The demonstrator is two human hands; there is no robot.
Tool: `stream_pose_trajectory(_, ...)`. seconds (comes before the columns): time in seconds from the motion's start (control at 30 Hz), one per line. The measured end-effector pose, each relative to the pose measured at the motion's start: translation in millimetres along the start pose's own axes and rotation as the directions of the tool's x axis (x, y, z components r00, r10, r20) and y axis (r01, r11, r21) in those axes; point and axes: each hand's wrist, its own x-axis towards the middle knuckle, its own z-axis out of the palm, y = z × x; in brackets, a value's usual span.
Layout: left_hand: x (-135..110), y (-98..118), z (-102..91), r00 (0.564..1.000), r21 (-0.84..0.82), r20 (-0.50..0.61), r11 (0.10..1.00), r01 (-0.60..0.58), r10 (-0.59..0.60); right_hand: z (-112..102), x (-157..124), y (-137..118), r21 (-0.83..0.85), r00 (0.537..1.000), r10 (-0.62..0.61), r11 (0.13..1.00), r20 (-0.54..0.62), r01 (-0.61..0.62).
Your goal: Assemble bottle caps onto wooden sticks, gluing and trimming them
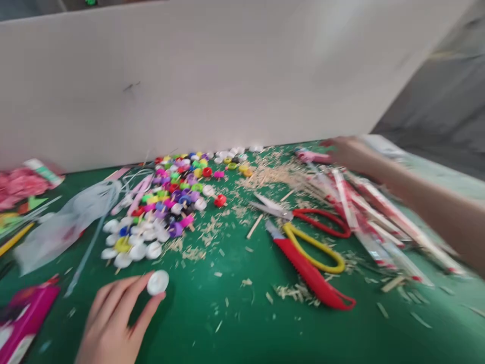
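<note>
My left hand (117,316) pinches a small round white bottle cap (158,282) between thumb and fingertips, above the green table (212,328). Past it lies a heap of colourful caps (178,187), many pierced by short wooden sticks, with white ones in front. My right arm stretches over the table's right side. At its far end my right hand (340,145) is blurred beside a pink-handled tool (316,156); whether it touches the tool I cannot make out. Below that arm lie wrapped chopsticks (394,217).
Scissors (314,220) with one red and one yellow handle lie mid-table, against a red-handled knife (310,273). Wood splinters (276,169) are scattered around. On the left are a clear plastic bag (71,217) and a magenta package (30,318). A pale board (197,81) stands behind.
</note>
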Motion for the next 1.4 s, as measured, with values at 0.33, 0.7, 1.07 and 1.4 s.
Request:
stream_pose_trajectory(0.33, 3.7, 13.1, -28.4, 0.975, 0.321, 0.103, 0.934, 0.156, -0.198, -43.4, -103.7, -63.9, 0.221, 0.955, -0.296, 0.933, 0.027, 0.283)
stream_pose_trajectory(0.7, 17.7, 1.4, -18.1, 0.941, 0.464, 0.212, 0.875, 0.142, -0.265, -69.9, -159.5, -129.7, 0.345, 0.913, -0.372, 0.845, -0.169, 0.408)
stream_pose_trajectory(1.07, 25.0, 5.1, -15.5, 0.915, 0.531, 0.207, 0.825, 0.193, -0.347, -62.0, -173.4, -135.1, 0.367, 0.895, -0.384, 0.818, -0.226, 0.444)
stream_pose_trajectory(1.4, 25.8, 6.9, -17.9, 0.933, 0.581, 0.175, 0.798, 0.16, -0.315, -57.3, -173.0, -133.1, 0.282, 0.826, -0.498, 0.779, -0.263, 0.559)
